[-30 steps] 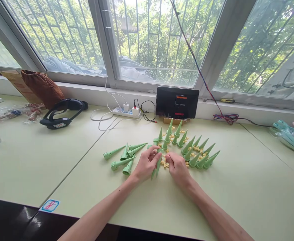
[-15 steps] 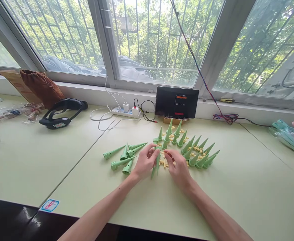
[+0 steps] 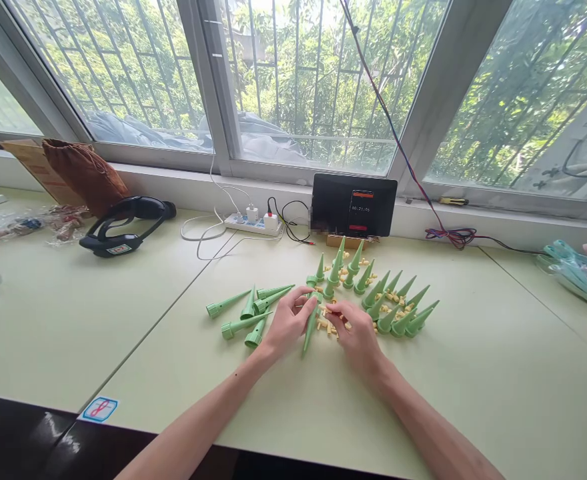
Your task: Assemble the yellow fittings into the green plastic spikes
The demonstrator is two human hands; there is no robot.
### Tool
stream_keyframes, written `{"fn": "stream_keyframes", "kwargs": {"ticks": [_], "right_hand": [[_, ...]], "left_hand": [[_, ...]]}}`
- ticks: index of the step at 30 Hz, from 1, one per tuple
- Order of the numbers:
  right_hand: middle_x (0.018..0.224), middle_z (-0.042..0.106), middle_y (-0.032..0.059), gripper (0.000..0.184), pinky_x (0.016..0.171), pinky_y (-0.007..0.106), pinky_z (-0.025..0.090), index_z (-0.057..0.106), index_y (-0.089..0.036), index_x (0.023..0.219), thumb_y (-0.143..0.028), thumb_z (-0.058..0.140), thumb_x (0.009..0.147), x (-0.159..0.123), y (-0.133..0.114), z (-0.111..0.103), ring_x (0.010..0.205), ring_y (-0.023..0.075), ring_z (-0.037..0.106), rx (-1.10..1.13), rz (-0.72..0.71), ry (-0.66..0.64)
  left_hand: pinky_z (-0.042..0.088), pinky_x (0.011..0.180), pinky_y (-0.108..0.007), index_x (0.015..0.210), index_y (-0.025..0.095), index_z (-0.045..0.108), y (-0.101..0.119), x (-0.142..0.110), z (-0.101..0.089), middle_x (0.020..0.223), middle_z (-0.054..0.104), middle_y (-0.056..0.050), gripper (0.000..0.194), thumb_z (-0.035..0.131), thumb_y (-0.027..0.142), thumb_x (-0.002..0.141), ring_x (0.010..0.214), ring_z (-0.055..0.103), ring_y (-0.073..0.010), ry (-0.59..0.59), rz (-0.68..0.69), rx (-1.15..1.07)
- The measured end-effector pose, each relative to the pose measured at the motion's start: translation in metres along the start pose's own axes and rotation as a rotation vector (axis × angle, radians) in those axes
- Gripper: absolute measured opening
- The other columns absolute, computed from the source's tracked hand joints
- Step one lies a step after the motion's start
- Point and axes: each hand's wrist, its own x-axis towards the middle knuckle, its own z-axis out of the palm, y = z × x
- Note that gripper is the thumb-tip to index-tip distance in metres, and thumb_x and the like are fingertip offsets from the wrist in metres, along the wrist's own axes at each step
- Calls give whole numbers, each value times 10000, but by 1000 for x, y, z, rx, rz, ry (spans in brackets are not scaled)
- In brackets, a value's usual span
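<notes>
My left hand (image 3: 290, 323) is closed round a green plastic watering spike (image 3: 311, 327), whose pointed end slants down toward me. Facing it, my right hand (image 3: 356, 328) pinches a small yellow valve (image 3: 325, 309) close to the spike's upper part; whether the two touch I cannot tell. Several loose yellow valves (image 3: 329, 328) lie on the table between my hands. To the left of my left hand lie several green spikes (image 3: 241, 325) on their sides. Beyond and to the right of my right hand, green spikes with yellow valves (image 3: 403, 323) stand points up.
A black tablet (image 3: 333, 200) showing a timer leans at the window sill. Left of it are a power strip (image 3: 253, 225) with cables, a black headset (image 3: 123, 227) and a brown pouch (image 3: 81, 175). Plastic bags (image 3: 573, 270) lie at the far right.
My right hand's fingertips and the yellow valve have shifted slightly left, toward the spike. The spike in my left hand has turned a little. The other things stay where they were.
</notes>
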Motion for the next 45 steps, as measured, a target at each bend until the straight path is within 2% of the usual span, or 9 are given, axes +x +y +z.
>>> {"fn": "stream_keyframes", "kwargs": {"ticks": [7,13,25,34,37,40,45], "right_hand": [[743,665,24,170,623,276,467,637,-197,852,-279,546,971,-1,3,1,631,158,573,-21,5,-13],[663,593,2,236,584,259,416,590,-194,796,-282,489,991,-1,1,-1,594,144,502,-75,11,-28],[633,529,-10,284,546,257,344,532,-200,766,-284,419,1013,-1,3,-2,552,134,416,-129,4,-34],[601,498,-23,330,539,253,346,525,-198,734,-312,414,1023,0,1,-2,539,128,413,-126,33,-28],[660,568,-4,283,559,254,405,585,-194,807,-324,445,1016,1,-3,-2,576,134,487,-86,54,6],[822,664,39,179,583,262,483,620,-193,992,-333,509,989,1,-6,-1,681,160,599,-30,68,58],[941,678,70,212,590,286,541,605,-211,1152,-313,530,981,1,-4,-1,764,187,656,-21,34,82]], "left_hand": [[299,388,-188,1051,197,606,6,-4,2,595,411,63,425,617,566,841,471,346,-78,-28,5,41],[315,422,-202,1101,181,604,-1,-3,1,639,459,52,392,590,509,888,455,380,-64,-56,80,124],[375,447,-214,1051,184,588,-10,-3,0,624,457,54,359,587,508,896,469,456,-80,-90,129,120],[379,445,-202,1036,190,584,-7,-3,1,615,448,60,323,591,482,899,471,447,-72,-87,123,103],[356,420,-191,1008,197,572,-3,-2,2,583,434,71,327,602,498,884,448,419,-68,-78,63,45],[330,398,-184,982,202,555,-1,0,2,555,437,78,358,627,529,854,425,399,-68,-39,8,-13],[307,380,-184,989,210,561,-3,4,-2,545,434,81,379,642,547,837,414,395,-72,-2,8,-26]]}}
